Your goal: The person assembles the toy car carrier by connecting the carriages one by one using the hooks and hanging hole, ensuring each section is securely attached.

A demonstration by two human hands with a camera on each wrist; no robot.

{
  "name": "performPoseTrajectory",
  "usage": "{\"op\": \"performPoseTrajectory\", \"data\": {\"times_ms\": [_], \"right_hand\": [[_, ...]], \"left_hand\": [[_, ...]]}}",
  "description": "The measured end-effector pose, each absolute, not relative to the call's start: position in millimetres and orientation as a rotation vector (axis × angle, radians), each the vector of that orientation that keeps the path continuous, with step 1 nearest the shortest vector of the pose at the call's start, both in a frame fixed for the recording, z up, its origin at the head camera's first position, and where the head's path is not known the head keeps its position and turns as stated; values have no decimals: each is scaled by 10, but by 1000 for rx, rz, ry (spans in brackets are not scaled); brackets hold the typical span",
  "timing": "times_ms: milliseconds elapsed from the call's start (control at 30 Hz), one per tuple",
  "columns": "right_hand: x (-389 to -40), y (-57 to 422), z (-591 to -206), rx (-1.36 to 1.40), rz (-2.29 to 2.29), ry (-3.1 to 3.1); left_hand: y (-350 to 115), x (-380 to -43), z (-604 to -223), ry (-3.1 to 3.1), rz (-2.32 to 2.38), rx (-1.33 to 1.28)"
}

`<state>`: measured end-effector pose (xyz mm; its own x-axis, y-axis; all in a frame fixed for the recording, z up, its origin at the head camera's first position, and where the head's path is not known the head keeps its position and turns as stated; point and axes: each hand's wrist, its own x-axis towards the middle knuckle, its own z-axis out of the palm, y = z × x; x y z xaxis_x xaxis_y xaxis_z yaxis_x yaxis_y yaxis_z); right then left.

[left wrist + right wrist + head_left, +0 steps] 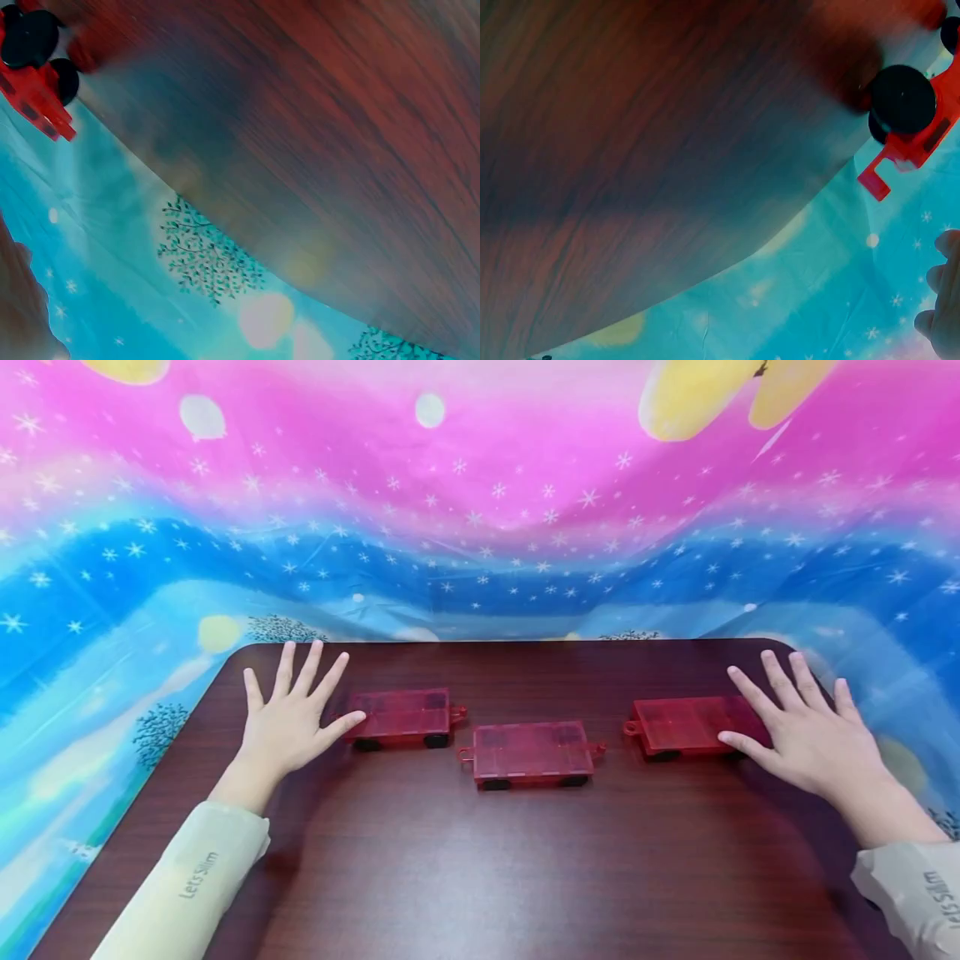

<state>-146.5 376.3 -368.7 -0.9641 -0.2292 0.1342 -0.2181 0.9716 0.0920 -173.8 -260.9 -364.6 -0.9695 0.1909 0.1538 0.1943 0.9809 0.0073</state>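
Three see-through red toy train cars stand on black wheels on the dark table, with small couplers at their ends. My left hand (288, 727) is spread flat above the table, its thumb overlapping the left car (405, 714) in the head view. The middle car (532, 752) sits a little closer to me, its left coupler near the left car's right one. Over at the right, my right hand (813, 735) is spread too and covers part of the right car (678, 727). Each wrist view catches a car's wheels, the left one (30, 37) and the right one (904, 101).
The brown wood-grain table (525, 877) has rounded far corners. Behind it and along its sides hangs a pink and blue cloth (480, 527) with snowflakes and printed trees. A gap of bare tabletop separates the middle and right cars.
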Motion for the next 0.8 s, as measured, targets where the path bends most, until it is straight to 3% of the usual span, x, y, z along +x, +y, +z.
{"op": "performPoseTrajectory", "data": {"times_ms": [800], "right_hand": [[-1454,3409,-3757,536,-73,-2959]], "left_hand": [[-2049,-1633,-3598,-2871,-82,-562]]}}
